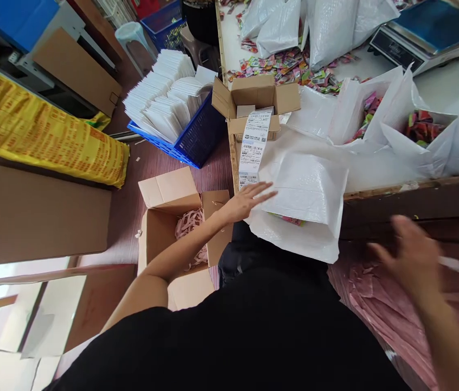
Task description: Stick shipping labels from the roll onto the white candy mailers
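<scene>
A white bubble mailer (306,187) lies at the table's front edge, its lower part hanging over. Colourful small packets (292,220) show at its opening. My left hand (246,203) reaches to the mailer's left side with fingers stretched out and holds nothing. Just beyond it, a strip of printed shipping labels (254,144) runs down from a small open carton (252,95). My right hand (414,260) is off to the right, away from the table, blurred by motion. Its thumb stands apart from the fingers, and nothing shows in it.
Two upright white mailers (420,133) hold packets on the right, near a scale (428,35). Loose packets (282,70) cover the table's back. A blue crate (201,136) of white mailers and an open carton (158,233) with shredded paper stand left. Pink plastic (384,309) lies right.
</scene>
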Action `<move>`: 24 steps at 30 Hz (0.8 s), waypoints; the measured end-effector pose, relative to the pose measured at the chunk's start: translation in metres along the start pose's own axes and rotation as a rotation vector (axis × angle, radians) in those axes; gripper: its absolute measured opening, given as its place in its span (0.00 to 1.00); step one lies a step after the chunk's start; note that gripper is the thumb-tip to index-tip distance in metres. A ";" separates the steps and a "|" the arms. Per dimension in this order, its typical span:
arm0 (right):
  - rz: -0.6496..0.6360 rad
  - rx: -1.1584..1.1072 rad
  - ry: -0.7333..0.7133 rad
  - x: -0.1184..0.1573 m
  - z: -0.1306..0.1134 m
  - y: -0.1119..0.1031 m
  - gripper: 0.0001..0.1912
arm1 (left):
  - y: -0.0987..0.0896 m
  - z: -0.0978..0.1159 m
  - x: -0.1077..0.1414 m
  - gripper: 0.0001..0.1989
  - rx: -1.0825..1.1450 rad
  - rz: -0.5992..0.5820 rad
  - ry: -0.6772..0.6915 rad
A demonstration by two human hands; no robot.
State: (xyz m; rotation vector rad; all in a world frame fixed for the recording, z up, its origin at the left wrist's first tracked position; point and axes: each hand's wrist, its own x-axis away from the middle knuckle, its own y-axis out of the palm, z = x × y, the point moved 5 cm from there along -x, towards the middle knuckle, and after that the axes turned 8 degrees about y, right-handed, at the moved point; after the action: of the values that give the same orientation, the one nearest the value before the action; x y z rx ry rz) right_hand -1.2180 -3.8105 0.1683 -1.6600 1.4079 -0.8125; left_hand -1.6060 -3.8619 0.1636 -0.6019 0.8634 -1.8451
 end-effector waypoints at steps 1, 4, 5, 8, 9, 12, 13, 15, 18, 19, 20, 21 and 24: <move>-0.065 -0.006 -0.109 0.000 -0.006 0.014 0.20 | 0.003 0.005 -0.001 0.32 -0.010 -0.074 0.105; -0.157 -0.142 -0.344 0.001 -0.027 0.050 0.13 | 0.011 0.009 -0.004 0.19 0.083 -0.091 0.200; -0.094 -0.219 -0.298 -0.002 -0.029 0.055 0.16 | 0.012 0.005 -0.007 0.12 0.124 -0.012 0.119; 0.098 -0.495 0.128 -0.007 -0.014 0.068 0.23 | 0.016 -0.016 -0.017 0.18 0.209 0.250 -0.293; 0.083 -0.588 0.285 -0.007 -0.007 0.074 0.24 | 0.020 -0.021 -0.021 0.19 0.232 0.279 -0.405; -0.082 -0.816 0.657 -0.002 0.007 0.095 0.27 | 0.031 -0.028 -0.037 0.13 0.296 0.244 -0.597; -0.150 -0.877 0.753 -0.001 0.008 0.100 0.29 | 0.034 -0.030 -0.043 0.12 0.329 0.219 -0.638; -0.313 -1.034 0.877 0.002 0.002 0.112 0.29 | 0.036 -0.034 -0.060 0.15 0.424 0.178 -0.685; -0.501 -1.385 0.872 0.009 -0.030 0.128 0.28 | 0.021 -0.042 -0.093 0.18 0.580 0.233 -0.645; -0.505 -1.477 0.861 0.015 -0.041 0.132 0.28 | 0.010 -0.045 -0.102 0.20 0.602 0.310 -0.611; -0.500 -1.525 0.866 0.023 -0.052 0.135 0.27 | -0.003 -0.046 -0.106 0.22 0.598 0.412 -0.574; -0.494 -1.528 0.880 0.033 -0.061 0.137 0.26 | -0.016 -0.044 -0.105 0.23 0.572 0.523 -0.534; -0.526 -1.436 0.879 0.064 -0.087 0.130 0.22 | -0.033 -0.013 -0.072 0.22 0.515 0.749 -0.418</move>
State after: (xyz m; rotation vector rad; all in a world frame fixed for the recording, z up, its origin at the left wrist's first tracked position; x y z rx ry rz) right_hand -1.3439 -3.8964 0.0940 -3.0518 2.5340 -0.9023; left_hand -1.6054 -3.7832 0.1788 -0.2570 0.2445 -1.1210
